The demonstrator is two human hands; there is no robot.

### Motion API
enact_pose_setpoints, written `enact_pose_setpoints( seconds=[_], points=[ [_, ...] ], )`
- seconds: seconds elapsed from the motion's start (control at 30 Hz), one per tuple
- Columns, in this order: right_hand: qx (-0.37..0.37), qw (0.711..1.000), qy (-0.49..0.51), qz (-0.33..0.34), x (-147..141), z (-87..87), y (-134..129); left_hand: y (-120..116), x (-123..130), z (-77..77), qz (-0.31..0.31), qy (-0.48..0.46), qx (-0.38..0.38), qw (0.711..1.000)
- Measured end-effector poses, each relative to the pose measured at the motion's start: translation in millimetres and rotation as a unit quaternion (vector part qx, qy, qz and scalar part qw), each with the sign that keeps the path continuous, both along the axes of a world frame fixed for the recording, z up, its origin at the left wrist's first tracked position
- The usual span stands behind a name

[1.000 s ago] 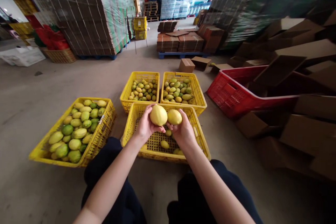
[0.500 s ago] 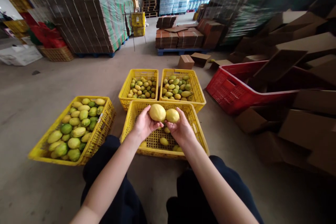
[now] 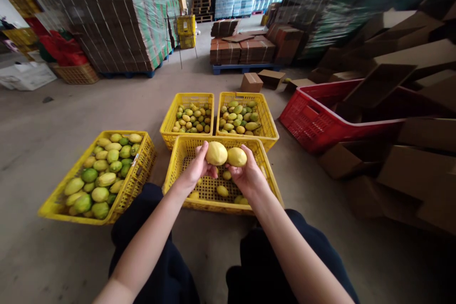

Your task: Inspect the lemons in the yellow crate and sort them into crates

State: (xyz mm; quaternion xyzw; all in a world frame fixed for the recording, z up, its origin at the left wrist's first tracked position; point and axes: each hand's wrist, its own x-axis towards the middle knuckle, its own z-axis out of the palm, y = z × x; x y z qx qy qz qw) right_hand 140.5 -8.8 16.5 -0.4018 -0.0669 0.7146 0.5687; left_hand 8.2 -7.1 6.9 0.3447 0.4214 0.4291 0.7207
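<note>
My left hand (image 3: 198, 167) is closed round a large yellow lemon (image 3: 216, 153), thumb on its left side. In my right hand (image 3: 250, 171) sits a second, slightly smaller lemon (image 3: 236, 157). The two fruits are side by side and nearly touch. Both hands are above a yellow plastic crate (image 3: 265, 178) with a perforated floor, where a few loose lemons (image 3: 222, 191) lie. My hands and forearms hide part of that crate's inside.
At the left stands a crate (image 3: 137, 185) heaped with yellow and green lemons. Behind the middle crate are two more yellow crates (image 3: 162, 129) of mixed fruit. A red crate (image 3: 302, 118) and piled cardboard boxes (image 3: 409, 171) stand right. Wrapped carton stacks (image 3: 107, 19) rise behind.
Both hands have shifted very slightly to the right with their lemons, and the left-hand lemon looks slightly turned. The crates stay where they were.
</note>
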Motion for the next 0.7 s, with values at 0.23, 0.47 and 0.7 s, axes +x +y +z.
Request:
enact_pose_setpoints(
  seconds=[0.23, 0.47, 0.7],
  points=[
    [-0.008, 1.000, -0.012, 0.003, -1.1, 4.8, -1.1, 2.2, -0.1, -5.4, -0.011, 0.029, -0.002, 1.000],
    [-0.004, 1.000, -0.018, 0.005, -1.6, 4.4, -0.6, 3.6, -1.9, -5.6, -0.037, 0.014, 0.000, 0.999],
    [0.012, 1.000, -0.021, 0.013, 0.7, 0.6, 0.4, 2.2, -5.0, -6.6, -0.064, -0.013, 0.026, 0.998]
  ],
)
